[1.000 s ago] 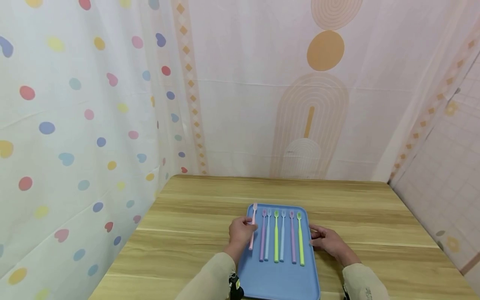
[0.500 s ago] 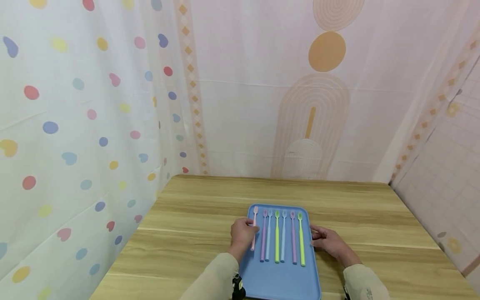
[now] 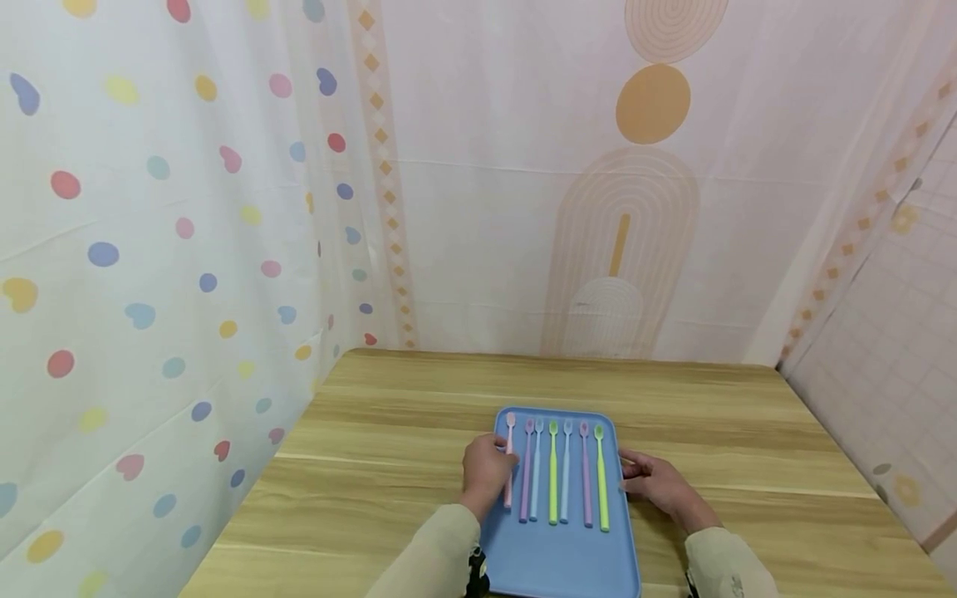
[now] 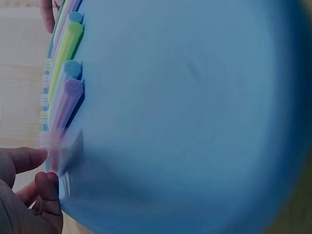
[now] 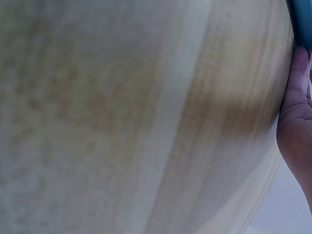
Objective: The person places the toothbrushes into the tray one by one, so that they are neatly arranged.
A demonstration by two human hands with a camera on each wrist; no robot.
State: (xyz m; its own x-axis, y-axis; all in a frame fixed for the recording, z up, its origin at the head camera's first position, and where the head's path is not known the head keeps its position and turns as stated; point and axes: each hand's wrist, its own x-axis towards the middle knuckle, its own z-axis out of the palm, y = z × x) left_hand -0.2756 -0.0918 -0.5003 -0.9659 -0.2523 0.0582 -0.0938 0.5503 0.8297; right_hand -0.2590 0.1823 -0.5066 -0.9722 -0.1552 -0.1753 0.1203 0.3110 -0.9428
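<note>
A blue tray [image 3: 561, 566] lies on the table, with several toothbrushes side by side on it, heads toward the far end. At the left end of the row, my left hand [image 3: 486, 472] pinches a pink toothbrush [image 3: 511, 422] between thumb and fingers. Closest to it is a purple toothbrush [image 3: 525, 482]. The pink one looks blurred in the left wrist view. Farther right come light blue, green and purple ones, ending with a green toothbrush [image 3: 602, 486]. My right hand [image 3: 661, 488] touches the tray's right rim with relaxed fingers; its thumb lies along the edge in the right wrist view.
The wooden table [image 3: 359, 465] extends around the tray on both sides and behind it. A patterned curtain [image 3: 478, 249] hangs at the table's back edge, and a dotted curtain [image 3: 149, 332] runs along the left.
My left hand has brought the pink toothbrush slightly toward me and to the right, nearer the row. The right hand has stayed at the tray's rim.
</note>
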